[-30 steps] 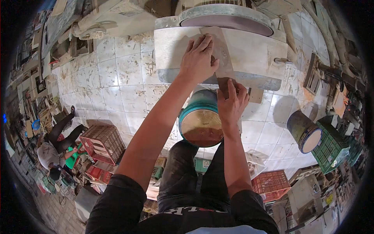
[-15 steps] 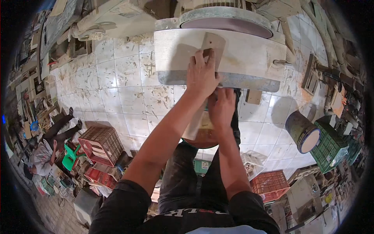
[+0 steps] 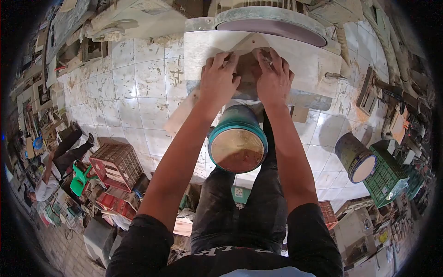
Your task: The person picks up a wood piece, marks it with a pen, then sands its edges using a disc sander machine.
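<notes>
A flat wooden board (image 3: 249, 45) with a small hole near its pointed end lies on the pale work table (image 3: 314, 60) of a disc sander. My left hand (image 3: 219, 76) grips the board from the left, fingers curled over it. From the other side my right hand (image 3: 274, 78) holds it, fingers bent and pressed down. The board's corner points towards the sanding disc (image 3: 272, 28), close to its face. A pale length of wood sticks out below my left forearm, seemingly part of the same board. My hands hide much of its middle.
A bucket with a teal rim (image 3: 237, 150) stands between my legs, under the table edge. Crates, including a brown one (image 3: 117, 166) and a green one (image 3: 385, 173), and a drum (image 3: 355, 157) stand around. Another person (image 3: 50, 171) sits at far left.
The board has turned, its lower end swinging left. My right hand has moved up onto the table beside the board's tip, and my left hand has shifted left.
</notes>
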